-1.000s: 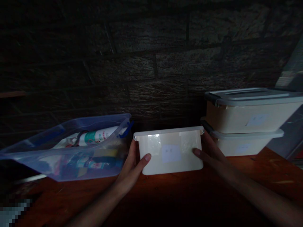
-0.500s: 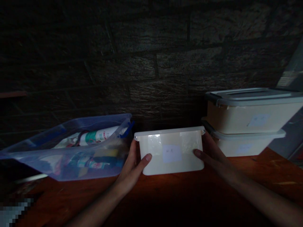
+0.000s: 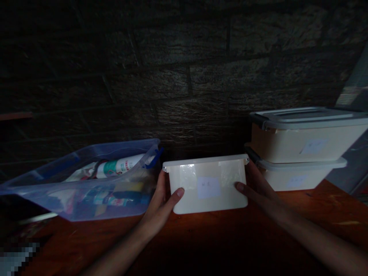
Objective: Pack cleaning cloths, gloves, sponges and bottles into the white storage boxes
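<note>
A white plastic storage box (image 3: 186, 201) with a pale lid and a small paper label on its front is in the middle of the view. My left hand (image 3: 165, 197) grips its left side, thumb on the front face and fingers hidden behind the side. On the opposite side my right hand (image 3: 255, 188) holds it the same way, its thumb near the front right edge. The box is at the wooden table (image 3: 184, 237); whether its base touches the wood I cannot tell.
To the left stands an open clear-blue bin (image 3: 37, 191) holding a white-and-green tube (image 3: 117, 166) and other packages. Two lidded boxes are stacked at right, an upper box (image 3: 281, 145) on a lower box (image 3: 277, 180). A dark brick wall (image 3: 172, 88) rises behind.
</note>
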A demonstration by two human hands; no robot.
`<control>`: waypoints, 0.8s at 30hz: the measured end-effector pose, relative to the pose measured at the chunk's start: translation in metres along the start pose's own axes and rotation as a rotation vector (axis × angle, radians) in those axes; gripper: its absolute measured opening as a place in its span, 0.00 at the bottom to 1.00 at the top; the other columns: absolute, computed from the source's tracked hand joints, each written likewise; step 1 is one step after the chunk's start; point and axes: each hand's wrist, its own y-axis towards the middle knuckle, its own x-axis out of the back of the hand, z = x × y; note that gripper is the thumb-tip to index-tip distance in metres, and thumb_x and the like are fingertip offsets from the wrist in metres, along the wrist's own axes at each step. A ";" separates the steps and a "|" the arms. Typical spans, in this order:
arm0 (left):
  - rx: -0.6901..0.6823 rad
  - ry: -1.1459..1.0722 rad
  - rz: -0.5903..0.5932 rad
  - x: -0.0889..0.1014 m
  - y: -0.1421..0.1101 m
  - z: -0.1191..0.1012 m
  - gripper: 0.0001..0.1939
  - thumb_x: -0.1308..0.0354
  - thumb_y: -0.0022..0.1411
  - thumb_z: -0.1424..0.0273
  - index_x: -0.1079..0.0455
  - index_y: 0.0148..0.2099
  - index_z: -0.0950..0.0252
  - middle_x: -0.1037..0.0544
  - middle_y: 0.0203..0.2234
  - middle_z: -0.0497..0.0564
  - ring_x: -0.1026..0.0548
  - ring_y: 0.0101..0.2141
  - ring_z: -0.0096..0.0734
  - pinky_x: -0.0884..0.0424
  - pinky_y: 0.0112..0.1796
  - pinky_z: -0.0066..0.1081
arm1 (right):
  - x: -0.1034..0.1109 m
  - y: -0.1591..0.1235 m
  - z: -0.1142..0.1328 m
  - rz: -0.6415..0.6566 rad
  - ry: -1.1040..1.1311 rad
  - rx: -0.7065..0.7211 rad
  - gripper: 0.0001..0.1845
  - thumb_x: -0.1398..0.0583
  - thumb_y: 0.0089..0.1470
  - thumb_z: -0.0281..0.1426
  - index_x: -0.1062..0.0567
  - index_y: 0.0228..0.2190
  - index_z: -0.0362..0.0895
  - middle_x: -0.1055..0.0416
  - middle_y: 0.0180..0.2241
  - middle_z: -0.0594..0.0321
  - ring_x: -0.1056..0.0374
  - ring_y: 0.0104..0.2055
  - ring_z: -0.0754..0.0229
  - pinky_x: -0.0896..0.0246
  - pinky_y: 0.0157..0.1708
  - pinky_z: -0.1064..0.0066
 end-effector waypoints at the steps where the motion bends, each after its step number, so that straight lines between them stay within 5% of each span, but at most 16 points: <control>1: -0.005 -0.012 -0.006 -0.001 0.000 0.000 0.46 0.41 0.65 0.54 0.60 0.76 0.58 0.46 0.72 0.57 0.47 0.69 0.55 0.50 0.68 0.52 | 0.000 0.000 0.000 0.004 -0.005 0.003 0.54 0.34 0.58 0.39 0.62 0.72 0.56 0.48 0.71 0.62 0.53 0.73 0.44 0.52 0.70 0.49; 8: -0.007 -0.028 -0.014 -0.002 -0.001 0.000 0.46 0.42 0.66 0.54 0.62 0.76 0.58 0.48 0.72 0.57 0.47 0.70 0.54 0.52 0.68 0.52 | 0.001 -0.001 0.003 0.014 -0.018 -0.015 0.52 0.36 0.60 0.38 0.61 0.72 0.57 0.49 0.72 0.63 0.54 0.73 0.46 0.51 0.69 0.58; 24: -0.020 -0.022 -0.008 -0.001 -0.001 0.000 0.43 0.41 0.66 0.55 0.57 0.75 0.57 0.44 0.71 0.57 0.47 0.69 0.55 0.50 0.67 0.53 | 0.000 -0.001 0.003 0.006 0.027 -0.019 0.53 0.34 0.59 0.38 0.60 0.72 0.56 0.52 0.73 0.61 0.55 0.73 0.46 0.54 0.70 0.50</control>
